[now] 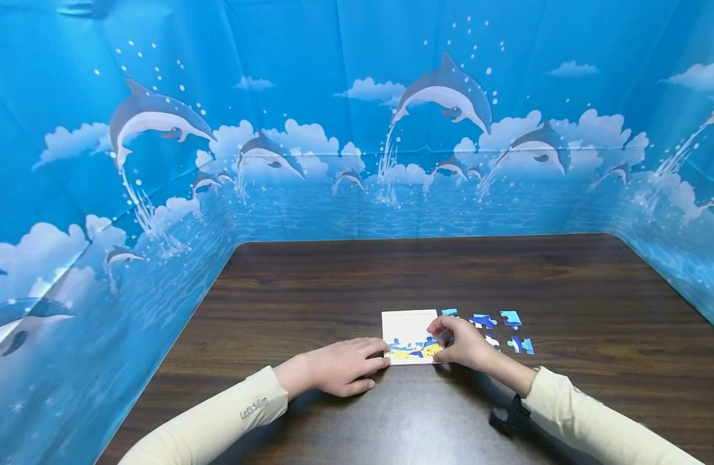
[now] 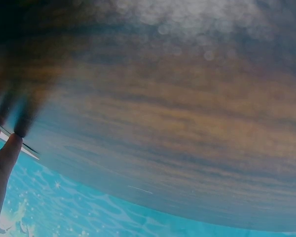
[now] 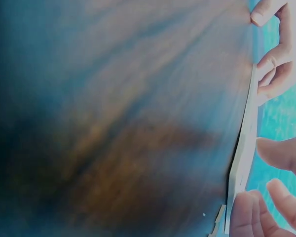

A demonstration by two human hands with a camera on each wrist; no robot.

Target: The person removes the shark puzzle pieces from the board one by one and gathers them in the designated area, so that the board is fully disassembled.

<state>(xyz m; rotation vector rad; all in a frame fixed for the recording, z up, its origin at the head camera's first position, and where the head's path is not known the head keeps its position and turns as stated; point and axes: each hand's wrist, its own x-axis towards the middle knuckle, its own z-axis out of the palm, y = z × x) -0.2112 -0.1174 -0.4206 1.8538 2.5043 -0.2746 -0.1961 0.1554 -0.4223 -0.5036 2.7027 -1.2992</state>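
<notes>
A small white puzzle tray lies flat on the table, with blue, white and yellow jigsaw pieces filling its lower part. At its left edge rest the fingertips of my left hand, fingers loosely extended. My right hand arches over the tray's lower right corner, thumb low and index finger higher up, touching the pieces there. In the right wrist view the thumb and fingers stand apart over the tray's edge, and nothing shows between them. Part of the right side of the tray is hidden under that hand.
Several loose jigsaw pieces are scattered right of the tray, some partly behind the right hand. The dark wooden table is bordered by a blue dolphin-print curtain. A black band sits at the right wrist.
</notes>
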